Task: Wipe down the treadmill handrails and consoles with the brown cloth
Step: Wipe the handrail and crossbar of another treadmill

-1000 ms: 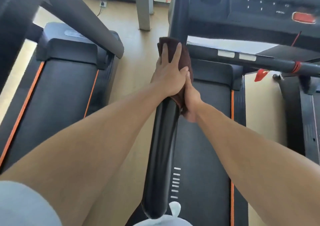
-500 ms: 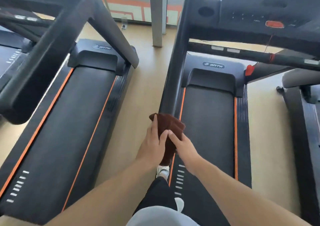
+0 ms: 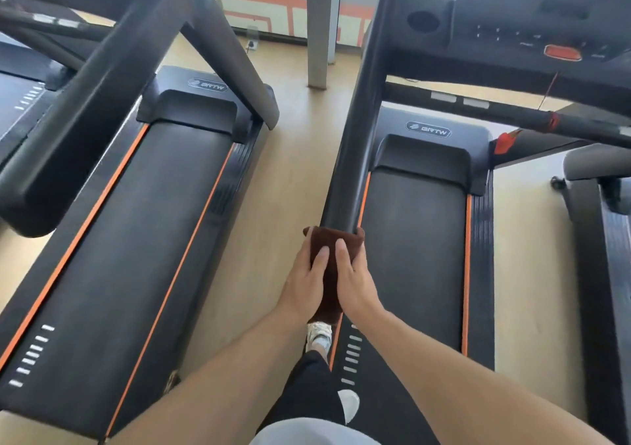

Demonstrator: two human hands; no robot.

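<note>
The brown cloth (image 3: 333, 250) is wrapped over the near end of the black left handrail (image 3: 355, 130) of the right-hand treadmill. My left hand (image 3: 304, 289) presses the cloth from the left side and my right hand (image 3: 356, 282) from the right, fingers pointing up the rail. Both hands grip the cloth around the rail's end. The rail runs up to the dark console (image 3: 532, 31) with its orange-red button (image 3: 562, 52) at the top right.
A second treadmill (image 3: 136, 239) lies to the left, its handrail (image 3: 102, 96) slanting across the upper left. A grey pillar (image 3: 322, 24) stands on the wooden floor between them. A crossbar (image 3: 512, 111) with a red safety clip (image 3: 504, 142) spans the right treadmill. My leg and shoe are below the hands.
Both hands have slid the cloth down the handrail from near the console to its near end. The view has pulled back and tilted up.
</note>
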